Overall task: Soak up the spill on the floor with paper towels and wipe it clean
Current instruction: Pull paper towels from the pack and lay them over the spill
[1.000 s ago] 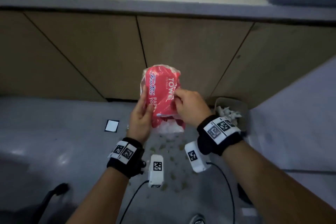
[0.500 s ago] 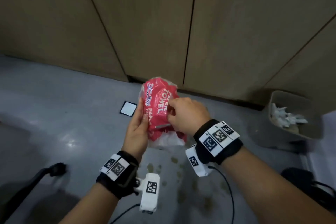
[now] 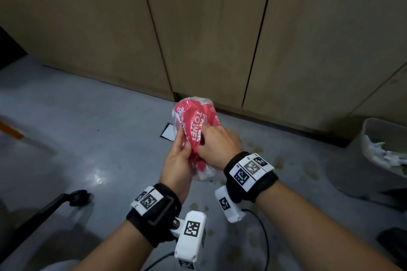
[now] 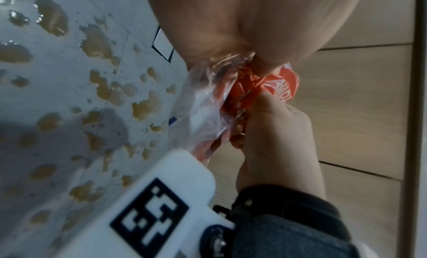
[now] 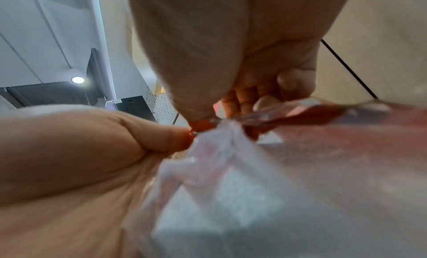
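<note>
Nearest to me, both hands are working on the pack of paper towels [image 3: 193, 130], and I am holding it in the air above the floor [image 3: 88, 138]. My left hand [image 3: 177, 160] is gripping the pack from its left side, with the thumb pressing into the red wrapper. My right hand [image 3: 217, 146] is closing its fingers on the crumpled plastic at the lower part, and in the left wrist view its fingers [image 4: 261, 105] are pinching the wrapper tightly. No sheet is coming out yet, so I judge that I am in the opening step, before any soaking.

Below and to the right of the hands, the spill [image 3: 276, 161] is lying as many brown drops and small puddles on the grey floor. A white card [image 3: 168, 131] is lying on the floor just behind the pack.

Farther right, a bin [image 3: 384, 149] with used paper inside is standing by the cupboard doors [image 3: 198, 28].

Next I think I am needing to tear or spread the plastic, pull out some sheets, and lay them on the wet patches.
</note>
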Tool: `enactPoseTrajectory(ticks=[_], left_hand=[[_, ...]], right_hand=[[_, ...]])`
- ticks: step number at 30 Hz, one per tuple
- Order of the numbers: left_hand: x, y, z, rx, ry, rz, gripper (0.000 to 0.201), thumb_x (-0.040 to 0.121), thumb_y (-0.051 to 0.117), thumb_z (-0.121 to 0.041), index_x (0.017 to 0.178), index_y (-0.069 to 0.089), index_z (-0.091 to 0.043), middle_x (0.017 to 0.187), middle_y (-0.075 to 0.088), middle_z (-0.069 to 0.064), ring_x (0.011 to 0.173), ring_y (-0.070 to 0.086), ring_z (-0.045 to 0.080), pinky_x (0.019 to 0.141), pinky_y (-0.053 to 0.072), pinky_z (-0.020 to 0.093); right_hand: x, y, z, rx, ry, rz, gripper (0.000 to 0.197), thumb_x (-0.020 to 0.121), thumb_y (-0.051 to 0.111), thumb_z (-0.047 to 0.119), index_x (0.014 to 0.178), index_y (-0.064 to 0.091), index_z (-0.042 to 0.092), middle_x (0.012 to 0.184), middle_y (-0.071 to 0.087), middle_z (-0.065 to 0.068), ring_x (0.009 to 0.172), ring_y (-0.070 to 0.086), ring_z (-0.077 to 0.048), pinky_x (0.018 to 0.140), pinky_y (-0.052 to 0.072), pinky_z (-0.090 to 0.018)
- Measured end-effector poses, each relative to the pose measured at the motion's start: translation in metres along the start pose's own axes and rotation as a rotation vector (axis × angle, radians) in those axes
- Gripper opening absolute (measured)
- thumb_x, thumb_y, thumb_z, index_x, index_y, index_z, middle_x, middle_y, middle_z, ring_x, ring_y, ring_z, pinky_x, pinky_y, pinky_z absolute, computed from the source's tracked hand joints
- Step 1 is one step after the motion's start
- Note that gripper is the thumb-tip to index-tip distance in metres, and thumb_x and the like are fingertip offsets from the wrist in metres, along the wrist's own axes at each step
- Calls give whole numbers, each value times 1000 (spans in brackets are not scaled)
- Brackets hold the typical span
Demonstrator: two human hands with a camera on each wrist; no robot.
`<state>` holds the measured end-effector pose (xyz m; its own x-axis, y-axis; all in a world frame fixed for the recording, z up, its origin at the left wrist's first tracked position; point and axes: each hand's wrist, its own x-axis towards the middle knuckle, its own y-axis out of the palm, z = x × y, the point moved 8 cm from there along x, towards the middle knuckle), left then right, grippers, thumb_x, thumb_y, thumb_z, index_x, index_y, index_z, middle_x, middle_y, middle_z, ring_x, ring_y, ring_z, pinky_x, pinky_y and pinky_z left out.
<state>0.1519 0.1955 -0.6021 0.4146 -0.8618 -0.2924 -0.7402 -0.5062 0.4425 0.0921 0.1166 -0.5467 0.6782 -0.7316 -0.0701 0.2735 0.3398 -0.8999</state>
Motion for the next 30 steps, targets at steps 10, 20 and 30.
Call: enactPoseTrajectory(ticks=[10,20,30], left_hand=[[12,0,-3,-32,11,7,44,108,32,-19,148,44,-29,131,66,0,121,62,15,110,44,43],[30,7,19,-168,-39,-4,44,106,34,-18,150,43,-19,140,59,7,130,55,21,117,35,43],[26,15,17,-145,-56,20,48,104,43,-39,140,54,-10,134,62,13,128,57,26,115,37,48]], right_hand=[[4,1,-3,78,12,-52,15,90,52,38,95,48,24,81,54,7,68,51,-16,60,37,-29],[14,13,-17,63,110,-66,23,92,49,27,110,53,13,99,64,-8,82,59,-29,67,36,-32],[6,-1,-17,118,106,-70,12,89,56,34,88,49,23,77,52,7,74,57,-20,65,41,-31]])
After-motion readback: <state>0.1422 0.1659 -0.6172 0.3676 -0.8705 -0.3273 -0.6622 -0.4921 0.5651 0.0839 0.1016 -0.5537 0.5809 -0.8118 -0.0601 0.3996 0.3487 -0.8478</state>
